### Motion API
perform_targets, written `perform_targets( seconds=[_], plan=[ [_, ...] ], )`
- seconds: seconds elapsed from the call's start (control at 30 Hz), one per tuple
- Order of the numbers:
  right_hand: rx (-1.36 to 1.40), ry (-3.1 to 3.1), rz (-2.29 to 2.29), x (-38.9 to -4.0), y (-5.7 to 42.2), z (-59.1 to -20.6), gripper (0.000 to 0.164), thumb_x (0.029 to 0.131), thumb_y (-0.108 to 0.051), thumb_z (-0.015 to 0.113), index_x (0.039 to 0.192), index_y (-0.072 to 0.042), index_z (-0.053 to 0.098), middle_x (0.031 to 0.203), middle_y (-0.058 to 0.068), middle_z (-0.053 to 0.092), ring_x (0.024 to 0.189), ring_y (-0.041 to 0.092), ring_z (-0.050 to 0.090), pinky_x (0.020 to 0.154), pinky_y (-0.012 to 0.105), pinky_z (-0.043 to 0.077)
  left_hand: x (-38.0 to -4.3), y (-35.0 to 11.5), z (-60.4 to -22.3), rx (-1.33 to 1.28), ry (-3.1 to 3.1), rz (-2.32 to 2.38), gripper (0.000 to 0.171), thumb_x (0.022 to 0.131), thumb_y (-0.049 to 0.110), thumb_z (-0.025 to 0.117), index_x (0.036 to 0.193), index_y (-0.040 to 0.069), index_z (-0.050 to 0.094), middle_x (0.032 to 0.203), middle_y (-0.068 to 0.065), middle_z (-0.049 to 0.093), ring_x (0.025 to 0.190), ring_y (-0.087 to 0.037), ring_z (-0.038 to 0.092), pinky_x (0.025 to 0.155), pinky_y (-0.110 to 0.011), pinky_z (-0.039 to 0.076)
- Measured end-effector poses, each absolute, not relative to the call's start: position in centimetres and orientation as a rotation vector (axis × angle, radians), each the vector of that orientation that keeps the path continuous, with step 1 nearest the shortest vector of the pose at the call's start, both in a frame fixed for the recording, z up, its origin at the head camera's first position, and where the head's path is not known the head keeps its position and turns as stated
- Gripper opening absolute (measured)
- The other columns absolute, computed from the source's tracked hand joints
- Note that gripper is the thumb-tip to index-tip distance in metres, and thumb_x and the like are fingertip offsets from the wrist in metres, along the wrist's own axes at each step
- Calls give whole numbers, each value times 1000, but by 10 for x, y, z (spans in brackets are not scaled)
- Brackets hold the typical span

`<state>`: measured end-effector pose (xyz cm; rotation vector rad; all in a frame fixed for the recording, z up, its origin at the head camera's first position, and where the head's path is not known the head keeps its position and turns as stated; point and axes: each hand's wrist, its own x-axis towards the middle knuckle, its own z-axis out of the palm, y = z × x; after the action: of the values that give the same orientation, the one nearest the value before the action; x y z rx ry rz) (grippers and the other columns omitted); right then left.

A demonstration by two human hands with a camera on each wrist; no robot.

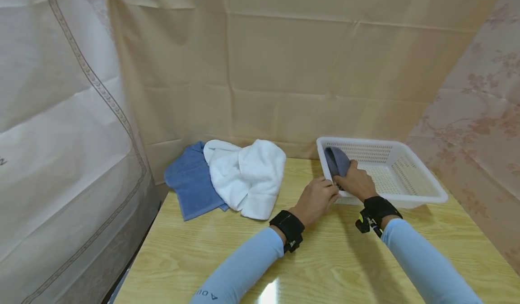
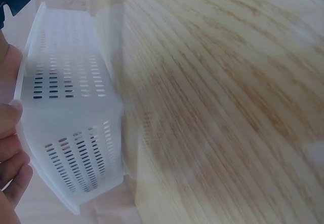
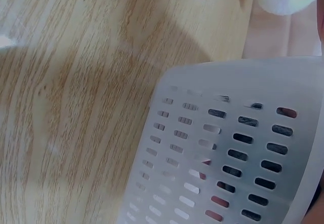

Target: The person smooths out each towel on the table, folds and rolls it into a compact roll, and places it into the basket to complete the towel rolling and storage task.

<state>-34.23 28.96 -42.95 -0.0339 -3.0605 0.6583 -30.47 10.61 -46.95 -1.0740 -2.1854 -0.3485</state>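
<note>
- Cloth, grey-blue (image 1: 338, 160), folded or rolled: inside the white basket (image 1: 361, 141), at its left end, right of centre in the head frame.
- Right hand (image 1: 357, 183): grasping the cloth low down, thumb side toward the frame's left; exact fingertip placement hidden by the cloth.
- Left hand (image 1: 316, 199): fingers curled over the basket's near-left corner at the rim. Left wrist view agrees, fingers bent along the rim at the left edge of the frame. Cannot tell whether any fingertip also touches the cloth.
- Orientation: cloth's long axis runs steeply, from upper left down toward lower right, roughly along the basket's left short wall. Upper end points to the top of the frame, leaning slightly left; lower end partly hidden behind both hands.
- Left of centre: white towel (image 1: 248, 173) overlapping a blue towel (image 1: 191, 177), both on the wooden table (image 1: 243, 259).
- Risk, judged: fold could open if the grip loosens, since only the lower part appears held.
- Risk, judged: basket looks light; a sideways push on the cloth could slide or tip it if the left hand lets go.
- Risk, judged: fingers crowded at one corner could snag the cloth on the rim.
</note>
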Motion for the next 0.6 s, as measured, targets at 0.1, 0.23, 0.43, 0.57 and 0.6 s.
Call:
perform_targets(
  seconds=[0.1,0.23,0.43,0.57,0.6],
  plan=[
    [-48,-3078,649,-343,289,-428,95,95,-44,61,149,21,17,113,48,55,90,54,64,68,56,53,-304,106,-467,-1081,-2197,-369,12,99,29,72,100,20,80,96,7,72,92,-8,62,89,-19,47],
    [-69,-3117,640,-344,288,-426,95,95,-45,60,149,21,17,116,48,54,93,55,63,69,56,52,-304,105,-465,-1085,-2209,-372,12,99,28,72,99,20,81,95,7,72,92,-8,62,88,-18,47],
    [-56,-3174,635,-345,288,-426,95,96,-45,58,147,24,17,116,49,54,94,54,63,70,55,53,-303,105,-465,-1094,-2217,-380,13,100,29,71,99,20,81,94,7,72,91,-7,61,86,-18,47],
    [-43,-3186,617,-346,289,-427,92,95,-43,58,144,25,20,114,47,55,90,50,63,70,54,52,-305,105,-465,-1102,-2216,-385,13,99,28,72,98,19,81,95,8,73,91,-7,62,86,-17,47],
    [-35,-3190,618,-346,289,-426,92,95,-42,58,144,25,19,112,47,55,89,49,63,69,53,52,-305,105,-465,-1104,-2215,-386,12,99,28,72,99,19,81,96,8,73,91,-7,63,86,-16,47]
  ],
)
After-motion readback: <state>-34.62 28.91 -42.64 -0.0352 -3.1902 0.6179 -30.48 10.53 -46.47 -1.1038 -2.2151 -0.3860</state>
